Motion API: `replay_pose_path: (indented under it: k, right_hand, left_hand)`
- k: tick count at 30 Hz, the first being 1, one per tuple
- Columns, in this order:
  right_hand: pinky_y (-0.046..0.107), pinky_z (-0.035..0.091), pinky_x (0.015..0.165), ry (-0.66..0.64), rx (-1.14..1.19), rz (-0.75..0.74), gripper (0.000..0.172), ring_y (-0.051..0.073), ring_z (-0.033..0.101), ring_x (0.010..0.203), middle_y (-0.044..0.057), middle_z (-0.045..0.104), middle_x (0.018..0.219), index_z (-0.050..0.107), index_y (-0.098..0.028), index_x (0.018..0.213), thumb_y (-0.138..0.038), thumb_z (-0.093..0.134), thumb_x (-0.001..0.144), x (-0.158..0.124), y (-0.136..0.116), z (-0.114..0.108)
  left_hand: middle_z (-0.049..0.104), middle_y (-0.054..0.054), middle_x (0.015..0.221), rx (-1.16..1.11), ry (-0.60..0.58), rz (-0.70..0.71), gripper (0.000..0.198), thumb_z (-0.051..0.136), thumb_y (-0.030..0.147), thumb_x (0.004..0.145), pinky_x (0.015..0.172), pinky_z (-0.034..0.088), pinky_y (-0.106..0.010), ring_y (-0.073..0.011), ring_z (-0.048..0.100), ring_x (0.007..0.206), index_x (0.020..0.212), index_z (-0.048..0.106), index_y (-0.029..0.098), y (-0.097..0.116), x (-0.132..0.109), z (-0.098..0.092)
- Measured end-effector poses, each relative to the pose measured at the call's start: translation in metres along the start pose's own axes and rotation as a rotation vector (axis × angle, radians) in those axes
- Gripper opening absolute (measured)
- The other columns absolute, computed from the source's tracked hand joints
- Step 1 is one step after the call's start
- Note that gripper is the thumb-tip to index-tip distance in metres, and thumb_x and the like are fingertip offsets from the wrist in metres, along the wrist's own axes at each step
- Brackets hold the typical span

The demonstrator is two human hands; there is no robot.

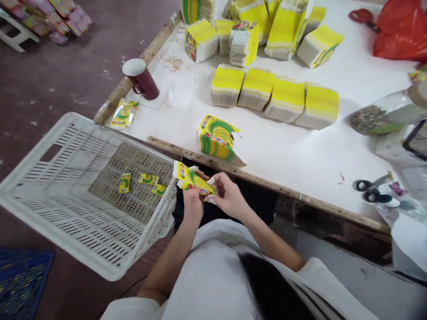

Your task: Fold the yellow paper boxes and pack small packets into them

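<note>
Between my two hands, just off the table's near edge, is a small yellow and green printed carton (195, 178). My left hand (193, 204) grips it from below and behind. At its right end, my right hand (228, 195) pinches the carton with thumb and fingers. Another yellow and green carton (216, 138), with a flap sticking out, stands on the table in front of my hands. Several small yellow boxes (124, 183) lie in the white plastic basket (76, 178) to my left.
Stacks of flat yellow cartons (256, 86) stand in a row farther back. A maroon mug (142, 80) and a yellow packet (124, 113) sit near the left edge. At right are black-handled scissors (365, 186), a jar (383, 115) and a red bag (402, 33).
</note>
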State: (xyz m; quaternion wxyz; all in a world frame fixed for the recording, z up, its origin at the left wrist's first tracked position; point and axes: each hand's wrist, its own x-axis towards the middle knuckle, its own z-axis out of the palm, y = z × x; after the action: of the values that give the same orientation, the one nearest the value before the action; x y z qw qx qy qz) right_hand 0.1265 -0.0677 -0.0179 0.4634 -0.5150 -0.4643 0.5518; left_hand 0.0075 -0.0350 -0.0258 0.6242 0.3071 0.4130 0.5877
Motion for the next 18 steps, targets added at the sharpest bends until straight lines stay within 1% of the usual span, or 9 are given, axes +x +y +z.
replay_pose_path:
  k: [2, 5, 7, 8, 10, 12, 14, 16, 18]
  right_hand:
    - [0.024, 0.045, 0.063, 0.029, 0.039, -0.009, 0.034, 0.01, 0.052, 0.068, -0.003, 0.059, 0.081, 0.056, -0.022, 0.098, -0.035, 0.078, 0.076, 0.0, -0.001, -0.005]
    - [0.026, 0.049, 0.063, 0.001, 0.083, 0.024, 0.027, 0.012, 0.057, 0.067, -0.001, 0.063, 0.078, 0.061, -0.02, 0.086, -0.042, 0.074, 0.081, -0.002, -0.003, -0.009]
    - [0.025, 0.048, 0.058, 0.034, 0.049, 0.009, 0.026, 0.012, 0.056, 0.062, -0.001, 0.063, 0.072, 0.062, -0.019, 0.081, -0.043, 0.07, 0.084, -0.002, -0.004, -0.014]
    - [0.025, 0.048, 0.057, 0.058, -0.001, -0.037, 0.024, 0.012, 0.056, 0.062, 0.0, 0.063, 0.072, 0.064, -0.018, 0.081, -0.041, 0.068, 0.087, -0.002, -0.006, -0.018]
    - [0.027, 0.05, 0.062, 0.036, -0.172, -0.201, 0.015, 0.014, 0.06, 0.068, 0.003, 0.067, 0.076, 0.069, -0.018, 0.087, -0.03, 0.062, 0.092, -0.003, -0.013, -0.029]
    - [0.029, 0.05, 0.07, -0.077, -0.407, -0.394, 0.017, 0.015, 0.061, 0.076, 0.005, 0.07, 0.083, 0.072, -0.019, 0.091, -0.016, 0.056, 0.094, -0.005, -0.023, -0.04]
    - [0.031, 0.05, 0.076, -0.193, -0.627, -0.541, 0.024, 0.016, 0.06, 0.081, 0.005, 0.071, 0.085, 0.073, -0.021, 0.091, -0.008, 0.052, 0.094, -0.009, -0.033, -0.046]
    - [0.035, 0.049, 0.085, -0.246, -0.759, -0.632, 0.026, 0.017, 0.058, 0.084, 0.003, 0.071, 0.084, 0.072, -0.023, 0.09, -0.007, 0.052, 0.094, -0.014, -0.039, -0.046]
    - [0.043, 0.044, 0.101, -0.194, -0.796, -0.676, 0.023, 0.02, 0.059, 0.094, 0.003, 0.07, 0.091, 0.071, -0.025, 0.095, -0.008, 0.055, 0.093, -0.02, -0.038, -0.04]
  left_hand:
    - [0.07, -0.004, 0.085, 0.054, -0.016, 0.03, 0.055, 0.083, 0.064, 0.062, 0.068, 0.052, -0.026, -0.0169, 0.067, 0.076, 0.085, 0.068, 0.017, -0.003, 0.0, -0.009]
    - [0.068, 0.003, 0.07, 0.101, 0.091, 0.08, 0.035, 0.089, 0.044, 0.065, 0.064, 0.05, -0.02, -0.0093, 0.061, 0.06, 0.076, 0.068, 0.018, -0.002, 0.003, -0.014]
    - [0.07, 0.002, 0.069, 0.135, 0.12, 0.071, 0.035, 0.087, 0.048, 0.067, 0.066, 0.052, -0.021, -0.0105, 0.062, 0.061, 0.073, 0.07, 0.018, 0.004, 0.008, -0.015]
    - [0.073, 0.0, 0.074, 0.138, 0.09, 0.043, 0.039, 0.083, 0.055, 0.07, 0.07, 0.054, -0.024, -0.0136, 0.066, 0.066, 0.077, 0.072, 0.018, 0.01, 0.011, -0.016]
    - [0.077, -0.008, 0.096, 0.114, -0.048, -0.038, 0.059, 0.066, 0.073, 0.075, 0.082, 0.057, -0.035, -0.0226, 0.071, 0.086, 0.097, 0.074, 0.019, 0.026, 0.02, -0.022]
    - [0.071, -0.015, 0.121, 0.129, -0.243, -0.118, 0.081, 0.05, 0.085, 0.077, 0.094, 0.053, -0.046, -0.0311, 0.068, 0.109, 0.123, 0.067, 0.02, 0.043, 0.027, -0.034]
    - [0.062, -0.016, 0.137, 0.309, -0.495, -0.199, 0.093, 0.063, 0.083, 0.067, 0.1, 0.049, -0.05, -0.0347, 0.063, 0.118, 0.138, 0.055, 0.023, 0.054, 0.028, -0.045]
    - [0.06, -0.016, 0.138, 0.581, -0.736, -0.301, 0.106, 0.085, 0.068, 0.054, 0.1, 0.049, -0.048, -0.0357, 0.062, 0.119, 0.143, 0.048, 0.023, 0.055, 0.022, -0.049]
    - [0.065, -0.013, 0.125, 0.776, -0.84, -0.355, 0.1, 0.091, 0.05, 0.055, 0.093, 0.052, -0.043, -0.0327, 0.064, 0.111, 0.14, 0.047, 0.02, 0.049, 0.008, -0.043]
